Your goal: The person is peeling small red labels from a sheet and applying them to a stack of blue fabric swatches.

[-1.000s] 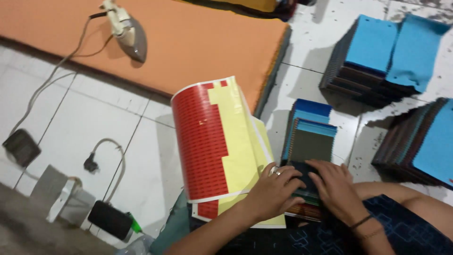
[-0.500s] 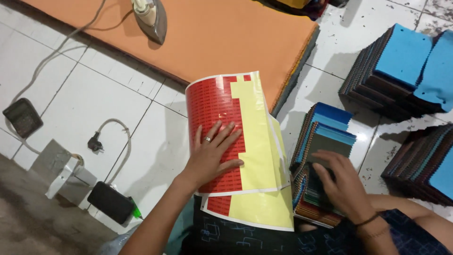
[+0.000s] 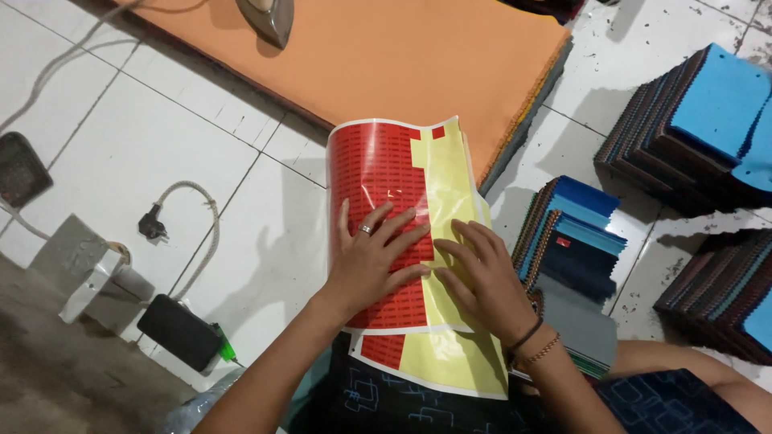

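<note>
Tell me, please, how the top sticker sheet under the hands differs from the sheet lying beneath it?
The top sticker sheet is mostly covered in red stickers, while the lower sheet shows mainly bare yellow backing with a small red patch. The top sheet lies in full view and curls up at its far end; the lower sheet only peeks out at the near edge. The left hand and right hand press on the top sheet. Both have white borders.

I see one glossy sheet of small red rectangular stickers on yellow backing paper (image 3: 394, 193), white-edged, lying lengthwise from 12 to 6 o'clock across the lap. Red stickers fill its left part; the right strip is bare yellow, stepped at the top, with one lone red sticker at 1 o'clock. Its far end curls upward. A second similar sheet (image 3: 438, 362) lies beneath, protruding at 6 o'clock, mostly yellow there.
</note>
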